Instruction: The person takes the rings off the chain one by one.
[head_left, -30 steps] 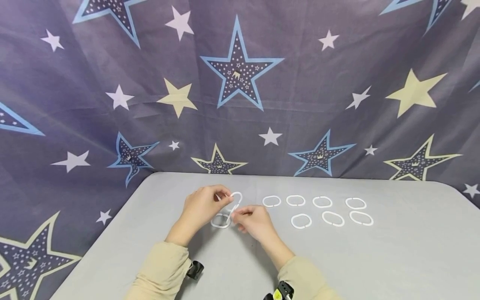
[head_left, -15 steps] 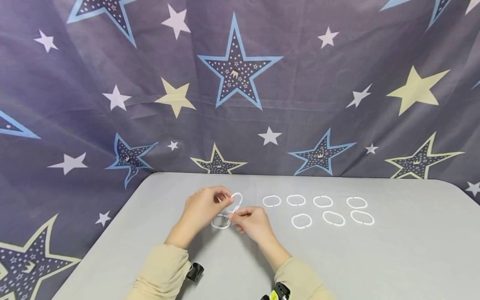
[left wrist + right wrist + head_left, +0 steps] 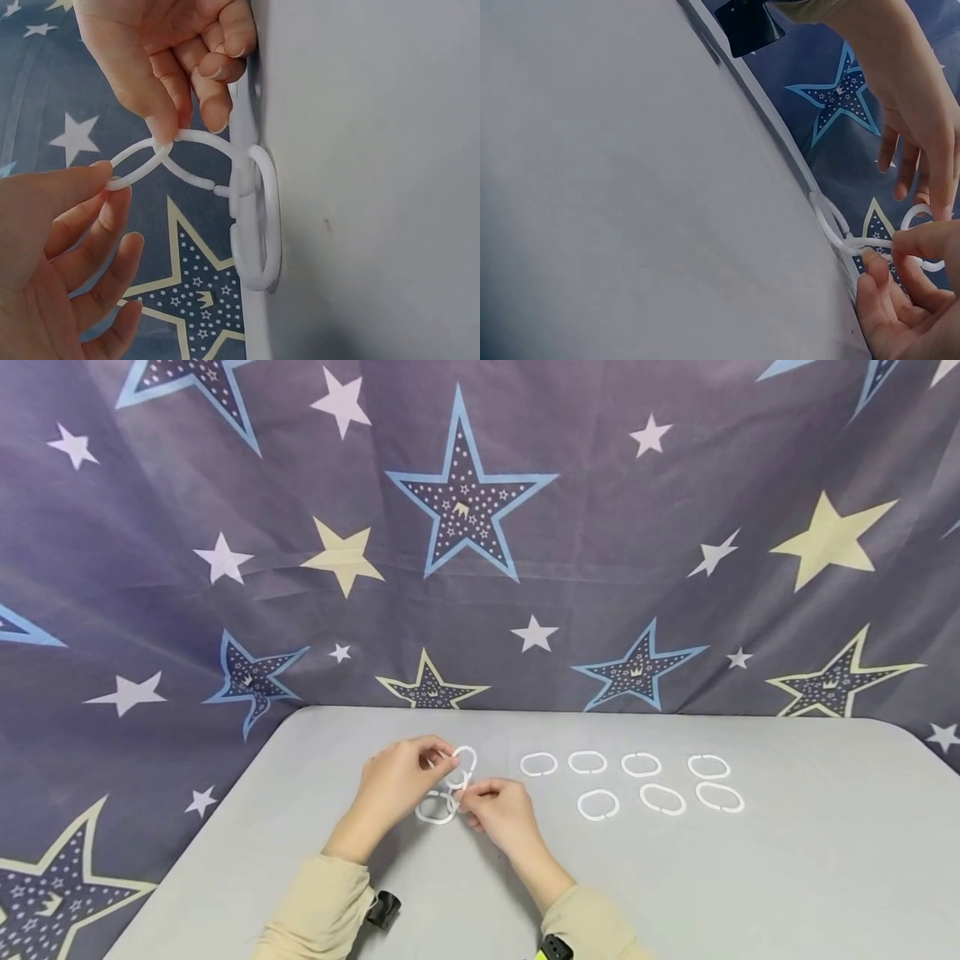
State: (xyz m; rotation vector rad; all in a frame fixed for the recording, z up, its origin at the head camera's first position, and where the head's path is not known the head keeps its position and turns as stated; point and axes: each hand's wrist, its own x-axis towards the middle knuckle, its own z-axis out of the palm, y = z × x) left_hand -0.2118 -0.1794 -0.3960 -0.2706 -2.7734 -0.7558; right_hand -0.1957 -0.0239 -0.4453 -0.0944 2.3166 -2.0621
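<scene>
Three white plastic oval links form a short chain between the two hands. With thumb and forefinger, the left hand (image 3: 400, 779) pinches the upper link (image 3: 142, 174). The right hand (image 3: 504, 818) pinches the middle link (image 3: 206, 137) close to where it crosses the upper one; its thumb covers part of that crossing in the left wrist view. Below, the end link (image 3: 276, 217) is looped with the middle link and sits at the tabletop. Each link has a small split in its side. In the right wrist view, the right fingers hide part of the middle link.
Several loose white links lie in two rows on the grey table (image 3: 787, 860), right of the hands; one is the nearest back-row link (image 3: 538, 775). A dark star-patterned cloth (image 3: 570, 568) hangs behind the table. Both sleeves carry black wrist devices.
The head view has swung slightly, shifting the scene left. My right hand has drawn a little downward, and more of the middle link shows. Both hands keep their pinch.
</scene>
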